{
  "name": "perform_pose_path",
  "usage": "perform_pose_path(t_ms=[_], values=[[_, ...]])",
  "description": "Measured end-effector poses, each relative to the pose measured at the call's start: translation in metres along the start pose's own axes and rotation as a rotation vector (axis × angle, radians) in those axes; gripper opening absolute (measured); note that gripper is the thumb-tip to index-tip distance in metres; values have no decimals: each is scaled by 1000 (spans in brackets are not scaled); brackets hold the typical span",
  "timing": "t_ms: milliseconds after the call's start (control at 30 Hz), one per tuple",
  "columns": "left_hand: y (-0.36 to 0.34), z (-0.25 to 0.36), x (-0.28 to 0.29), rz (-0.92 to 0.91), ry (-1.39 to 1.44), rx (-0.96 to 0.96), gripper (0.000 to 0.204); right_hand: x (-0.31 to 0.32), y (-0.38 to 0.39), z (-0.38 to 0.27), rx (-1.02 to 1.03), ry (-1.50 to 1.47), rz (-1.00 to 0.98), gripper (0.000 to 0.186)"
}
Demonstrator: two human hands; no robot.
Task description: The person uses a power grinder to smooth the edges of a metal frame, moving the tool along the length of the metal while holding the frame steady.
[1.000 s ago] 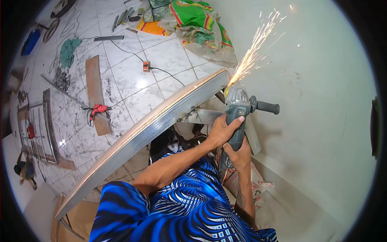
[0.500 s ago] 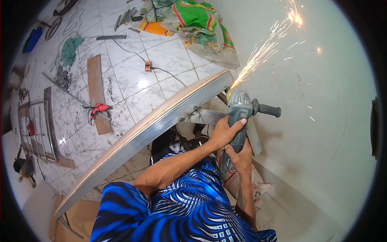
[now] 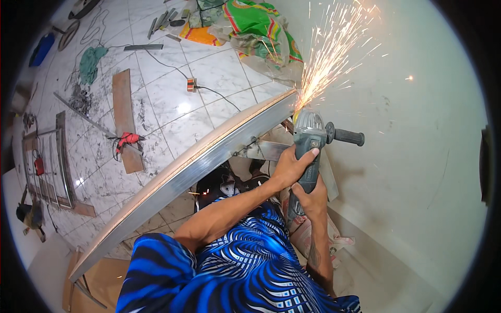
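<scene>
Both my hands are closed on a dark grey angle grinder. My left hand wraps its body just behind the gear head, thumb across the top. Behind it, my right hand grips the rear of the body. The side handle sticks out to the right, with no hand on it. At the grinder's front, the yellowish disc meets the far right end of a long metal frame topped by a brown board. Sparks fan upward from the contact.
A pale wall rises close on the right. Plastic sacks lie beyond the frame's end. A cord with a small orange block crosses the tiled floor. Further left are a wooden plank, a red tool and a metal frame piece.
The spark stream has grown wider and denser and spreads more upward. The grinder has shifted very slightly; both hands keep the same hold.
</scene>
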State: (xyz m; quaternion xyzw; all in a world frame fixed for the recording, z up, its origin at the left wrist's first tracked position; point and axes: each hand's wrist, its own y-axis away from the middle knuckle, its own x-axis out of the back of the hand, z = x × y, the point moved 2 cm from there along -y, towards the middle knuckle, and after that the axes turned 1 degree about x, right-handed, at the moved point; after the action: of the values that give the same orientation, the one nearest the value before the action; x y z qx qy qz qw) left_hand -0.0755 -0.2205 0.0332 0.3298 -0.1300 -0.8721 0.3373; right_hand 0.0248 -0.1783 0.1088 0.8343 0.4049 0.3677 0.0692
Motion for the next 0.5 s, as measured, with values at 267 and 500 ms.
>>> perform_pose_path(t_ms=[267,500], values=[[-2,0,-1,-1,38,-24,52,2,1,-3,-29,-12,0,52],[1,-2,-4,3,3,-21,51,3,2,0,38,40,23,46]])
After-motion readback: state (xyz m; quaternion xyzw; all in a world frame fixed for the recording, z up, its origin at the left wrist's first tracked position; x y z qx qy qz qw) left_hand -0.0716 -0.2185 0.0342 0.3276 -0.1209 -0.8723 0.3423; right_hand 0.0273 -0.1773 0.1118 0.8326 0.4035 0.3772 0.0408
